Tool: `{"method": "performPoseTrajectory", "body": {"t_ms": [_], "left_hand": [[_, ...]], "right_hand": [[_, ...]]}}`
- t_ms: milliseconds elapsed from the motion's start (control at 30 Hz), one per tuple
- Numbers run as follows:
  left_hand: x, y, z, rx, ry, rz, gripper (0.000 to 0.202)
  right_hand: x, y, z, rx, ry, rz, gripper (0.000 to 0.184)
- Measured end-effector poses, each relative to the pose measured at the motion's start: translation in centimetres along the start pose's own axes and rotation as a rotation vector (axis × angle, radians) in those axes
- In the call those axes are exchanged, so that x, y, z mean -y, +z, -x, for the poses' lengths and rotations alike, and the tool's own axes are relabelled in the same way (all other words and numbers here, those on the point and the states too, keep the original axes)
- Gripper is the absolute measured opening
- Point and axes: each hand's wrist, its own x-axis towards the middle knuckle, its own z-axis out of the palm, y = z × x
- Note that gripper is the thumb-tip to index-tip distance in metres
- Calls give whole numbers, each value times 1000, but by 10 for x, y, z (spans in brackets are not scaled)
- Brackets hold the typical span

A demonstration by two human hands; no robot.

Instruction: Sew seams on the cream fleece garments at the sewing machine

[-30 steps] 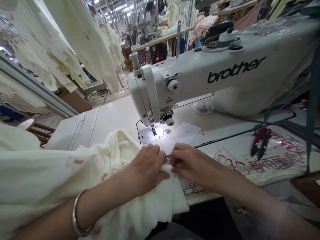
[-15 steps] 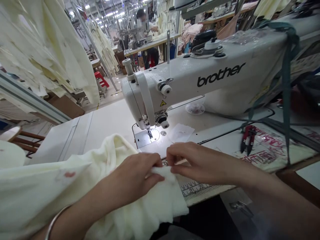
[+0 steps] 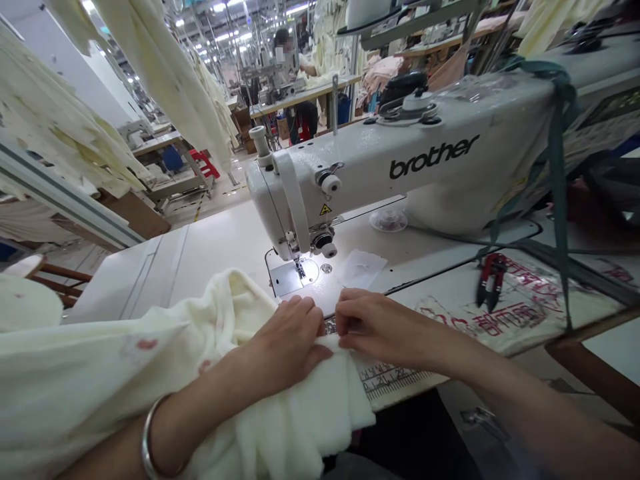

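Observation:
Cream fleece fabric (image 3: pixel 320 407) with a few pinkish marks lies bunched over the table's front edge and hangs down from it. My left hand (image 3: pixel 290 337), a silver bangle on its wrist, is closed on the fabric, thumb on top. Fingers curled in a pinch, my right hand (image 3: pixel 367 323) grips the fabric's upper right edge beside it; the fingertips are partly hidden. Just beyond both hands stands a white sewing machine (image 3: pixel 435 157), its needle and presser foot (image 3: pixel 300 267) lit by a lamp. The fabric lies in front of the foot, not under it.
Thread snips (image 3: pixel 491 281) lie at the right on a red-printed sheet (image 3: pixel 530 313). A white scrap (image 3: pixel 363 269) and a clear round bobbin case (image 3: pixel 389 219) rest near the needle. A ruler strip (image 3: pixel 395 379) runs along the front edge. Cream garments (image 3: pixel 170 73) hang at left; a person (image 3: pixel 295 73) sits behind.
My left hand has shifted slightly up and its fingers lie closer together over the fabric. My right hand keeps its pinch nearly in place. The camera view has turned a little.

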Motion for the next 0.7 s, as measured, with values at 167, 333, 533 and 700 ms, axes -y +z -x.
{"method": "performPoseTrajectory", "body": {"t_ms": [167,333,533,700], "left_hand": [[3,-8,6,12,-78,192,9],[0,-18,7,-45,-101,381,22],[-3,-24,3,84,-156,391,26],[-1,-17,1,15,-247,551,17]], "right_hand": [[5,-16,2,138,60,-162,5],[5,-23,0,214,65,-294,5],[9,-25,-2,132,66,-114,7],[11,-27,1,83,76,-124,6]]}}
